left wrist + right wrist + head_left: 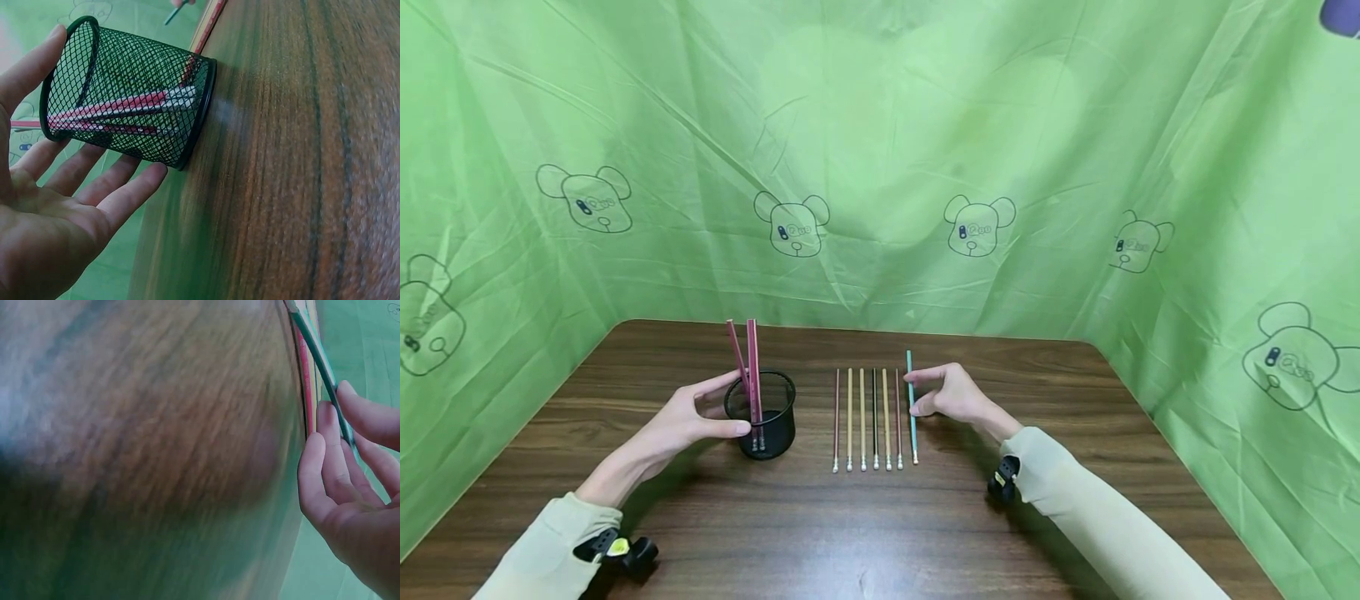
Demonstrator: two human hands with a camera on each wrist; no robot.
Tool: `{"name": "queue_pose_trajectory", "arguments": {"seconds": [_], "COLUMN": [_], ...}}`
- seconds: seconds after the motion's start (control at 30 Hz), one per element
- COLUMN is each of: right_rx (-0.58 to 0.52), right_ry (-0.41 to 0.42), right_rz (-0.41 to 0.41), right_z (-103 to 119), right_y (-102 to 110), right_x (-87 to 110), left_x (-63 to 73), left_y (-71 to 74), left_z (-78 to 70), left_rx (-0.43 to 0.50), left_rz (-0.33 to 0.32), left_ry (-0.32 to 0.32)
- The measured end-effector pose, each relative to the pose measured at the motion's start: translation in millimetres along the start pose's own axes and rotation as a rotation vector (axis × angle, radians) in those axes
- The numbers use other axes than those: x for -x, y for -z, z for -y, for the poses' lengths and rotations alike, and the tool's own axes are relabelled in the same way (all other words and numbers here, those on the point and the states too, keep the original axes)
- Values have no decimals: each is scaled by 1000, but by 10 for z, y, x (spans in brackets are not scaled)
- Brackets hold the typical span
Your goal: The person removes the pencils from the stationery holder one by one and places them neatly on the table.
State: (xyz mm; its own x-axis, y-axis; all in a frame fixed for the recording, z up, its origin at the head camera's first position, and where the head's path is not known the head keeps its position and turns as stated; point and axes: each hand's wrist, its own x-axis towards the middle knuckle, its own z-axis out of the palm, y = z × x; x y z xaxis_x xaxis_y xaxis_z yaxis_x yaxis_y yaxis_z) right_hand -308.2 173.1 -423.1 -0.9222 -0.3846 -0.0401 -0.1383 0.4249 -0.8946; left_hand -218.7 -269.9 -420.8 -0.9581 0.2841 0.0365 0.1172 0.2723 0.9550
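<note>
A black wire-mesh pencil cup [780,435] stands upright on the table, with a few pink-red pencils [752,350] leaning in it. My left hand [688,421] holds the cup from its left side, the thumb at the rim and the other fingers along the mesh [125,69]. To the right, my right hand [955,393] pinches a teal pencil [913,437] between thumb and fingers. That pencil is at the right end of a row of several pencils [862,417], dark red, natural wood and black, lying side by side with their eraser ends toward me.
The brown wood-grain table [820,533] ends at a green cloth [880,150] that hangs behind it and on both sides, printed with bear-face outlines. A wrist camera [640,557] on the left sleeve and another [1002,481] on the right sit low over the table.
</note>
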Motion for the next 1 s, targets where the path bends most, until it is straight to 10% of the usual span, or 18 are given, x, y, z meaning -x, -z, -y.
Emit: {"name": "queue_pose_trajectory", "arguments": {"seconds": [1.0], "right_rx": [50], "right_ry": [-89], "right_rz": [36], "right_z": [-39], "right_y": [-24], "right_x": [-83], "left_x": [17], "left_y": [3], "left_z": [-27], "left_rx": [32], "left_rz": [14], "left_ry": [-20]}}
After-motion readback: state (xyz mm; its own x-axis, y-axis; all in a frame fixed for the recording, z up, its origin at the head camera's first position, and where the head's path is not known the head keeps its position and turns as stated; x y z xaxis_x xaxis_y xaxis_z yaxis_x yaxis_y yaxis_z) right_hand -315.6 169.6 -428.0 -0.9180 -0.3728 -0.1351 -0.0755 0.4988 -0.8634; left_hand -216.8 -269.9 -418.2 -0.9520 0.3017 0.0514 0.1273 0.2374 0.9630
